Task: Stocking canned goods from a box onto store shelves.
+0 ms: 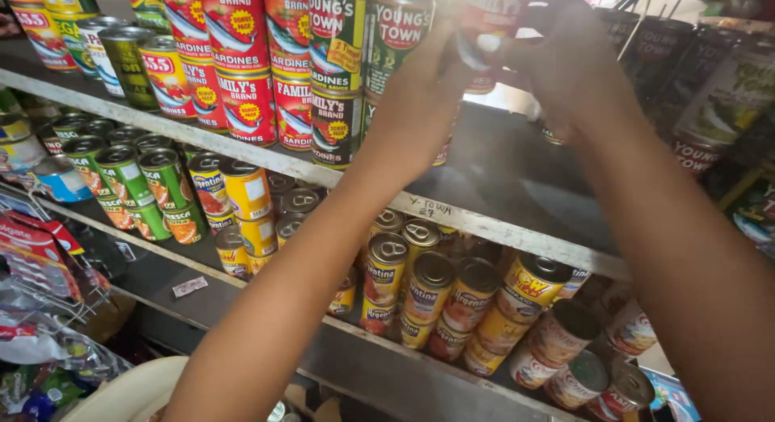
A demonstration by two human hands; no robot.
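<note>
Across the frame run two metal shelves (pixel 517 232): the upper shelf carries stacked red sardine cans (pixel 242 59) and green sardine cans (pixel 339 75); the lower shelf holds gold-lidded meat cans (pixel 432 289) and green tuna cans (pixel 165 180). Both forearms reach up to the upper shelf. Left hand (pixel 420 91) and right hand (pixel 569 63) close their fingers around one red can (pixel 488 27), held between them at the top edge of view, above a bare stretch of the upper shelf.

2 grey shelves (pixel 517 160) carry red and green cans (pixel 242 99) and yellow cans (pixel 250 196).
</note>
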